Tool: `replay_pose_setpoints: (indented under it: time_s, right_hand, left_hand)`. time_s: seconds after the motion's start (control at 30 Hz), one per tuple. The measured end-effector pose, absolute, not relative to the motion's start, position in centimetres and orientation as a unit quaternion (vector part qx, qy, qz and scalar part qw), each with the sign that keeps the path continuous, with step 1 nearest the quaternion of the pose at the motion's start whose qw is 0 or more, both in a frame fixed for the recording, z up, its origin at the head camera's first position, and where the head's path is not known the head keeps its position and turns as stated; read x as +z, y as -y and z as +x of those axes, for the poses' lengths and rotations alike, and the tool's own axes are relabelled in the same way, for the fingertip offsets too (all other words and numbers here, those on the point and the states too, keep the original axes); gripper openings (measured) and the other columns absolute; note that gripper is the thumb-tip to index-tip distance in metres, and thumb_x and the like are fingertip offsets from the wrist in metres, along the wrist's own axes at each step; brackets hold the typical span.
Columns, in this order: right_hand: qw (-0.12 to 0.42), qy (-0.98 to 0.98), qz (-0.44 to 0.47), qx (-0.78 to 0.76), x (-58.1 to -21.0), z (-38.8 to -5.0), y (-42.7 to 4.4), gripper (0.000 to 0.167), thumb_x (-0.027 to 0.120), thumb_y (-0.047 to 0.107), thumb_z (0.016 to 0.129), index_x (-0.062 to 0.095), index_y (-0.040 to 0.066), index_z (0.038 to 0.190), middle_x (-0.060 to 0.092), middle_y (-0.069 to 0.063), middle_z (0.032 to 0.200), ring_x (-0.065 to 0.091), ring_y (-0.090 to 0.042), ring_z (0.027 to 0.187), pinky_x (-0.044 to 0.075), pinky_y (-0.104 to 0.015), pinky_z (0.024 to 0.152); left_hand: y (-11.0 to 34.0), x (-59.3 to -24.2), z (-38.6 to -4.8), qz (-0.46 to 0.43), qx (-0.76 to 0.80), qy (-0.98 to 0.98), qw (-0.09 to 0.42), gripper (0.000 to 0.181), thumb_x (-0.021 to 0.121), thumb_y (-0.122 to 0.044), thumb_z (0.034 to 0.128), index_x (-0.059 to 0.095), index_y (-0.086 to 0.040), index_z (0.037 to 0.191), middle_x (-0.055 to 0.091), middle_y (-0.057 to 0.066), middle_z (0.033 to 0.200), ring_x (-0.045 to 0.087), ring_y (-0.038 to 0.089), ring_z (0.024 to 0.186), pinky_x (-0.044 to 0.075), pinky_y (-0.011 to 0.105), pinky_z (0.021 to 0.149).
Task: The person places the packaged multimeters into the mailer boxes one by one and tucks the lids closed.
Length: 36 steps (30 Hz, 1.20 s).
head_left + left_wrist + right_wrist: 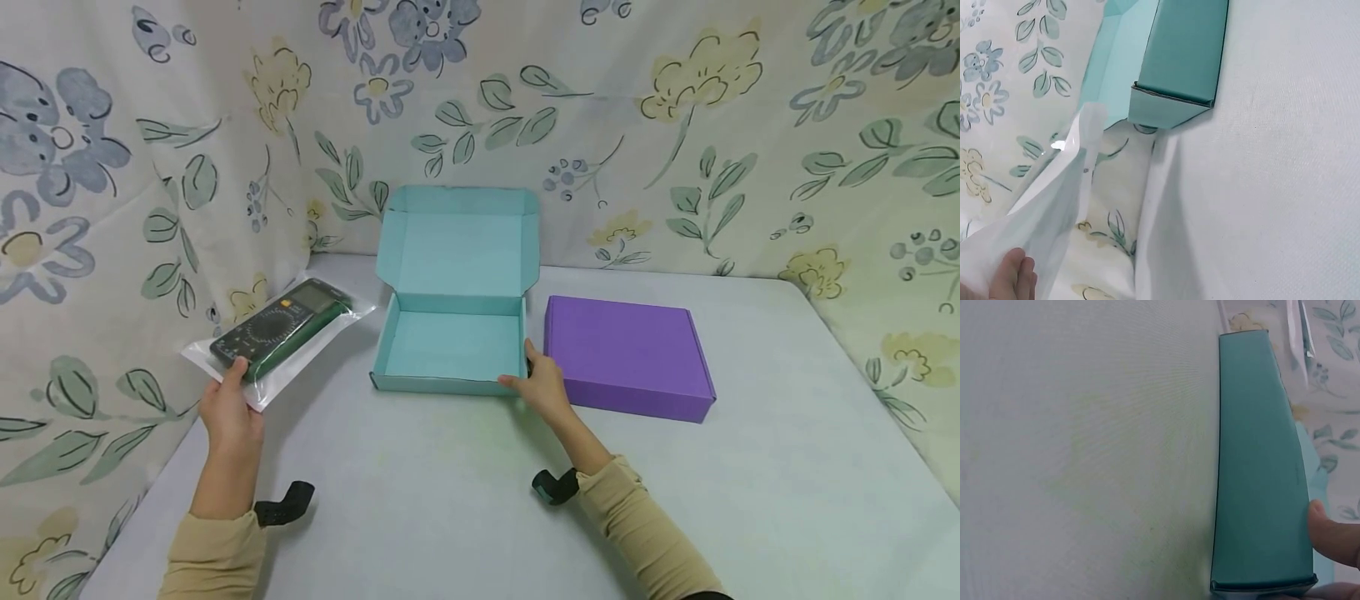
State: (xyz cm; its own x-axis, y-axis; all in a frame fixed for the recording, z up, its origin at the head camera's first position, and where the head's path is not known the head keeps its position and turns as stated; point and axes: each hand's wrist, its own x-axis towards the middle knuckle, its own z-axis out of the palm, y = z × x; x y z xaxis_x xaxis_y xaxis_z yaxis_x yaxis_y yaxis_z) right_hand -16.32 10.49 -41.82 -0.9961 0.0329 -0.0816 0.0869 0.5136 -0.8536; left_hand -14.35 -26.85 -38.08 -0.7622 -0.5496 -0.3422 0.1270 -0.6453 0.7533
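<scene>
Gripping bagged multimeter (279, 323) by its lower end, frame left, left hand (231, 412) is risking a drop if that end-only hold slips; right hand (546, 388) is pinching teal box (435, 385), frame centre.

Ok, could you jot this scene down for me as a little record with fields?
Left hand: holds up a bagged multimeter
Right hand: grips the teal box near its front right corner
Box state: open, its lid raised
Purple box: closed, right of the teal one
Table: white, beneath both boxes
Behind: floral cloth
</scene>
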Motion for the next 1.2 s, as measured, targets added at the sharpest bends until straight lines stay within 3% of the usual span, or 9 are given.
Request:
replay_pose_setpoints:
  time_s: [0.47,0.63,0.73,0.87,1.03,1.2]
  right_hand:
    - [0.030,-0.864,0.040,-0.501,-41.9,-16.3,-10.5,0.085,0.078,0.011,0.083,0.026,-0.008,0.148,0.028,-0.022,0.153,0.025,-0.036,0.142,0.031,-0.048,0.112]
    - [0.033,-0.863,0.041,-0.503,-42.0,-16.4,-10.5,0.085,0.078,0.011,0.083,0.026,-0.007,0.148,0.028,-0.022,0.153,0.024,-0.036,0.142,0.030,-0.048,0.112]
    - [0.032,-0.864,0.039,-0.502,-42.0,-16.4,-10.5,0.085,0.078,0.011,0.083,0.026,-0.007,0.148,0.028,-0.022,0.153,0.024,-0.036,0.142,0.030,-0.048,0.112]
    - [0.031,-0.864,0.037,-0.501,-41.8,-16.4,-10.5,0.085,0.078,0.011,0.083,0.026,-0.007,0.148,0.029,-0.022,0.152,0.026,-0.036,0.141,0.031,-0.048,0.111]
    - [0.031,-0.866,0.037,-0.498,-41.8,-16.4,-10.5,0.085,0.078,0.011,0.083,0.026,-0.007,0.148,0.029,-0.022,0.152,0.026,-0.036,0.141,0.032,-0.049,0.111]
    - [0.031,-0.866,0.036,-0.498,-41.9,-16.4,-10.5,0.085,0.078,0.011,0.083,0.027,-0.007,0.148,0.029,-0.022,0.153,0.025,-0.036,0.142,0.031,-0.049,0.111]
  left_hand:
    - [26.0,-37.9,-14.3,0.294,-0.833,0.444,0.149,0.061,0.064,-0.014,0.0950,0.036,-0.005,0.149,0.041,0.006,0.150,0.052,0.013,0.124,0.052,0.015,0.079]
    - [25.5,-37.9,-14.3,0.283,-0.825,0.469,0.138,0.059,0.064,-0.016,0.0952,0.039,-0.002,0.147,0.052,0.004,0.137,0.063,0.008,0.102,0.053,0.016,0.078]
    - [25.2,-37.9,-14.1,0.272,-0.822,0.485,0.125,0.058,0.062,-0.016,0.0960,0.038,0.002,0.146,0.056,0.001,0.126,0.063,0.003,0.092,0.053,0.015,0.077]
    - [24.6,-37.9,-14.2,0.264,-0.803,0.526,0.091,0.059,0.059,-0.019,0.0979,0.035,0.001,0.148,0.051,0.003,0.131,0.058,0.008,0.106,0.053,0.015,0.077]
    - [23.9,-37.6,-14.4,0.257,-0.780,0.569,0.052,0.059,0.052,-0.023,0.1012,0.029,-0.003,0.152,0.034,0.010,0.154,0.042,0.021,0.134,0.046,0.020,0.094]
    - [23.1,-37.6,-14.6,0.242,-0.773,0.585,0.048,0.058,0.049,-0.021,0.1022,0.027,0.000,0.152,0.029,0.014,0.156,0.040,0.023,0.136,0.044,0.021,0.096]
